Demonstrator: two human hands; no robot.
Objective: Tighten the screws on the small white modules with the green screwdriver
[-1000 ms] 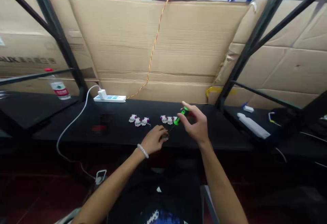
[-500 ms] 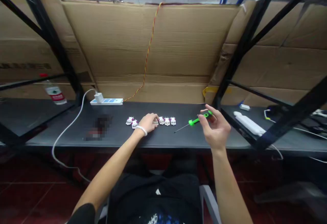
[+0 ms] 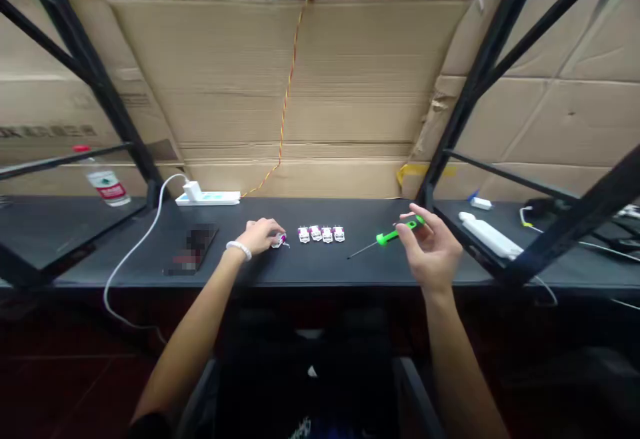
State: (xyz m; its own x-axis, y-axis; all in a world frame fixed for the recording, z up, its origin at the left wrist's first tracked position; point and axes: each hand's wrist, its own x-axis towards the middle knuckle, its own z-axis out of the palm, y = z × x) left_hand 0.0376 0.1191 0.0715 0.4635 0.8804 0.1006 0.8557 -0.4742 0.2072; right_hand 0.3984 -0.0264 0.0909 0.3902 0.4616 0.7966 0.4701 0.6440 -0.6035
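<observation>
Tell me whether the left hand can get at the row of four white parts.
Probably yes: the left hand is down on the black bench just beside the row of four white parts, with nothing between them. The right hand, holding a green-handled screwdriver, is beyond the row's far end.

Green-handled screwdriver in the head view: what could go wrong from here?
The right hand appears to pinch the green-handled screwdriver lightly in its fingers, so it could slip and drop onto the black bench. Its thin shaft points toward the row of small white modules and might knock them. The left hand, on a small white module near that row, could nudge it into its neighbours.
</observation>
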